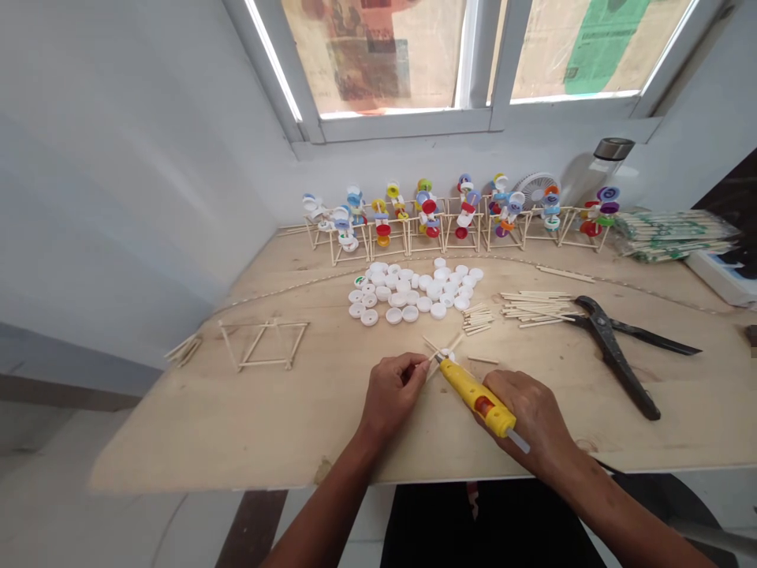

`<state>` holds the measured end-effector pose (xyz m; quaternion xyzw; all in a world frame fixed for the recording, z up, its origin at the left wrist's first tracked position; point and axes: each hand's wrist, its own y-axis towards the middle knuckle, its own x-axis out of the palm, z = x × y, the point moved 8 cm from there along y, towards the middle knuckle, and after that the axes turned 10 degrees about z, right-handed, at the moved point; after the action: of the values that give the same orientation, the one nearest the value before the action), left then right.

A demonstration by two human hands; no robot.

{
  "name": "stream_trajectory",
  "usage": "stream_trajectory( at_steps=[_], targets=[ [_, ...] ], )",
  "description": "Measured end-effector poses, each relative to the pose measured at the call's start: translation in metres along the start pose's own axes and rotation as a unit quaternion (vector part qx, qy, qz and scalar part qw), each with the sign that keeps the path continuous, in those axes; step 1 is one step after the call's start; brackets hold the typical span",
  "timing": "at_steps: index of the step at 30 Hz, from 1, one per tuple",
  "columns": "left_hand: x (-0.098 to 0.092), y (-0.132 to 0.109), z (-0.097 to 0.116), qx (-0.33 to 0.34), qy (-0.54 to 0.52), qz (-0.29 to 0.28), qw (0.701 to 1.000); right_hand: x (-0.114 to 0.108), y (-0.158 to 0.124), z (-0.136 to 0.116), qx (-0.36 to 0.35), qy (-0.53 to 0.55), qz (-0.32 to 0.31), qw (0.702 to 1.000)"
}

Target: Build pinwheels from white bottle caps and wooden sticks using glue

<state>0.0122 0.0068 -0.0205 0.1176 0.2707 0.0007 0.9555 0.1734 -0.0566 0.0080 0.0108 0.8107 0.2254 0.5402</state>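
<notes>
Right hand (529, 418) clenched round yellow glue gun (476, 397), nozzle at white bottle cap (446, 355); left hand (391, 397) pinching crossed wooden sticks (453, 343) above plywood desk (236, 426); best held steady, crossing square.

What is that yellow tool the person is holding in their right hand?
It is a pen-style hot glue gun with a glossy yellow body that looks like plastic, a red section towards the rear, and a pale glue stick protruding from its back end. The right hand grips it at a slant, above the plywood board. Its narrow nozzle points forward and down at a white bottle cap among crossed wooden sticks. Whether the tip touches them is unclear.
</notes>
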Motion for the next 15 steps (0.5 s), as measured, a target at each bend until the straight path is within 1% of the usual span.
stream_trajectory(
  at_steps=[15],
  targets=[
    [-0.0010, -0.0011, -0.0001, 0.002, 0.013, 0.013, 1.000, -0.0039, 0.0001, 0.0025, 0.025, -0.003, 0.013, 1.000]
  ],
)
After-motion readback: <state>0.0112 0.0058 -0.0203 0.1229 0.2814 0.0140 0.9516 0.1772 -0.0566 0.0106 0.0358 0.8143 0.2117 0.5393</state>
